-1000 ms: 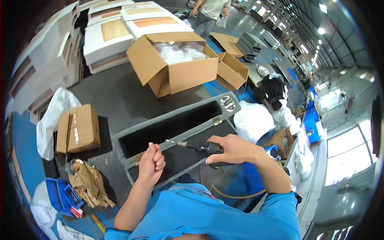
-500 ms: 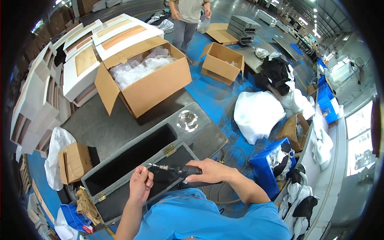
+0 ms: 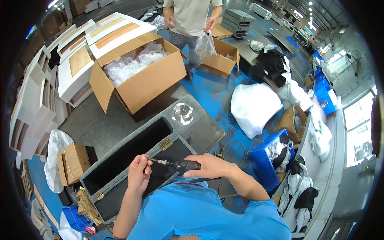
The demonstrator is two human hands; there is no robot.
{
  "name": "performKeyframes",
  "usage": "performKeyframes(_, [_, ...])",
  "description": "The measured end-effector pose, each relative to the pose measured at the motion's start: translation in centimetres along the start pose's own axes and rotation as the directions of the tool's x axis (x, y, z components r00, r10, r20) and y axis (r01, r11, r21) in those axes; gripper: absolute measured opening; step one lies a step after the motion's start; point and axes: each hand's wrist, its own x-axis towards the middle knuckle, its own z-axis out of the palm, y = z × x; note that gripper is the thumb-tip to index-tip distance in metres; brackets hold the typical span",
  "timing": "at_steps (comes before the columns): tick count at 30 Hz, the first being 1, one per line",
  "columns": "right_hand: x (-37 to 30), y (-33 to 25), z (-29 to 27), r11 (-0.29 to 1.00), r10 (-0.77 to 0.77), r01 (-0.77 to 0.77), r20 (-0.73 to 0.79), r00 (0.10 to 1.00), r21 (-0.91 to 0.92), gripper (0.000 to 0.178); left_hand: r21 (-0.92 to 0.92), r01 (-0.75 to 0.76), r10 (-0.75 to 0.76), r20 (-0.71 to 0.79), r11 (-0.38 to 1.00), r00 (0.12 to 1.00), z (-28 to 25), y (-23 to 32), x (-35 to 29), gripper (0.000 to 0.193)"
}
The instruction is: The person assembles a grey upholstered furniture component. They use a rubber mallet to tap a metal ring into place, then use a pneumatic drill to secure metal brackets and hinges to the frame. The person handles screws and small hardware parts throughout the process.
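My right hand (image 3: 211, 166) is wrapped round a black electric screwdriver (image 3: 182, 165), its bit pointing left. At the bit's tip my left hand (image 3: 139, 174) is closed in a pinch. What its fingers hold, if anything, is too small to make out. Beneath both hands lies a long grey felt-covered box (image 3: 132, 138) with a dark hollow, its lid (image 3: 120, 202) folded open toward me. Brass hinges join the two, one (image 3: 165, 144) near the screwdriver and another (image 3: 100, 195) at the lower left. A round shiny metal cup (image 3: 183, 113) is set in the box's far right end.
An open carton (image 3: 154, 80) of bubble wrap stands on the dark table (image 3: 96, 116), with white foam-like blocks (image 3: 76, 76) stacked behind. A small carton (image 3: 74, 162) sits left. Beyond, a person (image 3: 191, 20) holds a plastic bag (image 3: 206, 47). A blue bin (image 3: 260, 168) stands right.
The screwdriver's tip has come to the left fingers. The person beyond has stepped closer, bringing the plastic bag in front of the far carton. The whole view has shifted slightly.
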Motion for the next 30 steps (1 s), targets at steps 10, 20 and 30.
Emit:
performKeyframes(10, [-1.1,1.0,3.2,1.0,0.019,-0.017,-0.091,0.996,0.024,0.066,0.498,-0.062,0.016,0.096,0.865,0.995,-0.7,2.6,-0.3,0.007])
performKeyframes(20, [-0.8,0.1,3.9,0.984,0.172,-0.167,-0.099,0.98,0.057,0.075,0.125,0.107,-0.113,0.046,0.986,0.993,0.9,-0.4,0.0,0.023])
performKeyframes(30, [-0.6,-2.9,0.5,0.929,0.302,-0.296,-0.006,0.953,-0.222,0.1,-0.219,0.173,-0.164,0.06,0.96,0.985,2.1,-3.7,1.9,0.024])
